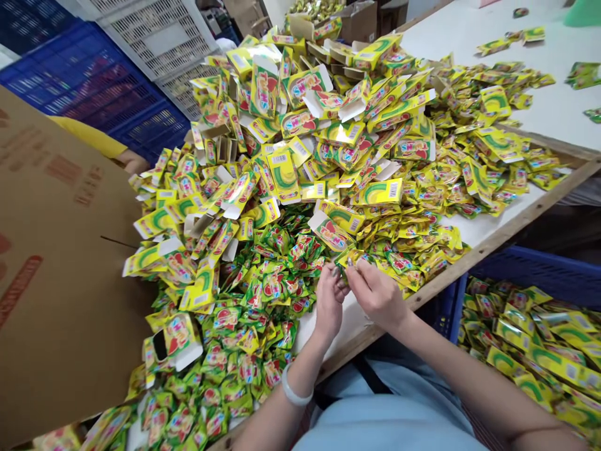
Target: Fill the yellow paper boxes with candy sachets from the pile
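Observation:
My left hand (330, 297), with a pale bangle on its wrist, is closed on a small green-and-yellow packet near the table's front edge. Beside it my right hand (375, 291) pinches the other side of what looks like the same packet; the fingers hide most of it. Just beyond my hands lies an open-flapped yellow box (331, 230). Green packets (275, 285) are heaped to the left and yellow packets (425, 241) to the right. A tall pile of yellow-and-green boxes (284, 175) rises behind them.
A large brown carton (61, 269) stands at the left. A blue crate (539, 269) of filled boxes sits low at the right, below the wooden table edge (493, 241). Blue crates (89, 81) and white crates (154, 34) are stacked behind. Another person's arm (134, 161) shows beyond the carton.

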The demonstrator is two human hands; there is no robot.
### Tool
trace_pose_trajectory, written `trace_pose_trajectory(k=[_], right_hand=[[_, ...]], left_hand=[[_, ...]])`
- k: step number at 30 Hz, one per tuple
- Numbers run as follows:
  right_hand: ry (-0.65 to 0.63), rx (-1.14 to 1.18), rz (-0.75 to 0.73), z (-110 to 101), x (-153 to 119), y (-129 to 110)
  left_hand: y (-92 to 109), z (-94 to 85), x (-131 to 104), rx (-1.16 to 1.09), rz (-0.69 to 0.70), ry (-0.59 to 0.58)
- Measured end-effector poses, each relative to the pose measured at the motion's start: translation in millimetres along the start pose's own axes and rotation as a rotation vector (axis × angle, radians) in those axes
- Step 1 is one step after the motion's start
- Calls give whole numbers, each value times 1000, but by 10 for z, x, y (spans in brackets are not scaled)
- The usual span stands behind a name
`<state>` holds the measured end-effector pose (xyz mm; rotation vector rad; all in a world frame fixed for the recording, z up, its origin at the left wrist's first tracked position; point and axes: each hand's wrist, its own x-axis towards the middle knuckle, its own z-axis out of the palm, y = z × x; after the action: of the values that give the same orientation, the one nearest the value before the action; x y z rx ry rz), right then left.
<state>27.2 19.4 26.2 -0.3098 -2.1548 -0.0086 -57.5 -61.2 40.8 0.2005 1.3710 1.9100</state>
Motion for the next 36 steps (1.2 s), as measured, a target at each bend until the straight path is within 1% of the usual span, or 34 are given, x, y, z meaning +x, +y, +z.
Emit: trace_pose_trajectory(k=[1, 3, 4, 5, 7, 8, 9, 10, 12, 13, 14, 15, 16, 18, 19, 20, 22, 24, 26, 28, 29, 30, 31, 33, 35, 36], right_hand=[[-30, 72, 44, -9, -3, -29], [-98, 313, 94, -63, -19, -51], [-102, 439, 129, -98, -31, -42], [-78, 533, 192, -131, -45, -18], [0, 613, 403, -177, -73, 68], [3, 645, 522, -185, -84, 123], [-45, 712, 630, -184, -93, 179], [-136, 828, 715, -174, -99, 232], [-316, 1111, 841, -145, -109, 319], [-354, 1216, 896, -131, -116, 349], [-350, 1281, 951, -120, -123, 371], [-318, 1312, 1001, -113, -133, 386], [-278, 1325, 1039, -109, -144, 394], [-223, 1359, 1086, -108, -169, 397], [-214, 1389, 1103, -109, -181, 395], [-214, 1424, 1120, -110, -193, 392], [-240, 1491, 1158, -116, -213, 394], [-257, 1520, 1198, -132, -231, 412], [-239, 1504, 1220, -169, -241, 454], [-193, 1469, 1215, -229, -231, 516], [-164, 1452, 1203, -265, -210, 550], [-131, 1435, 1186, -302, -176, 582], [-97, 1424, 1161, -336, -128, 609], [-33, 1415, 1087, -386, 5, 637], [11, 1401, 969, -396, 159, 619], [27, 1375, 891, -386, 228, 596]], left_hand=[[-2, -3, 5, -15, 6, 25], [3, -10, 23, -17, 24, 51], [6, -12, 31, -7, 33, 45], [7, -11, 35, 10, 45, 30], [-1, -1, 30, 80, 88, -13], [-5, 6, 23, 139, 112, -44], [-4, 12, 18, 213, 143, -77], [7, 14, 18, 304, 193, -108], [75, 4, 51, 537, 363, -132], [135, -6, 90, 680, 465, -113], [208, -13, 145, 839, 546, -67], [288, -13, 215, 1006, 579, -2], [366, -1, 296, 1171, 561, 70], [482, 71, 477, 1448, 437, 204], [510, 129, 569, 1550, 380, 250], [514, 195, 654, 1629, 348, 277], [467, 321, 792, 1722, 342, 297], [391, 392, 869, 1719, 368, 314], [331, 377, 880, 1601, 448, 328], [306, 288, 826, 1362, 547, 264], [305, 230, 776, 1217, 566, 206], [307, 170, 711, 1072, 548, 138], [310, 115, 634, 938, 483, 70], [316, 31, 453, 712, 263, -40], [322, -6, 266, 549, 42, -137], [329, -7, 180, 494, -42, -189]])
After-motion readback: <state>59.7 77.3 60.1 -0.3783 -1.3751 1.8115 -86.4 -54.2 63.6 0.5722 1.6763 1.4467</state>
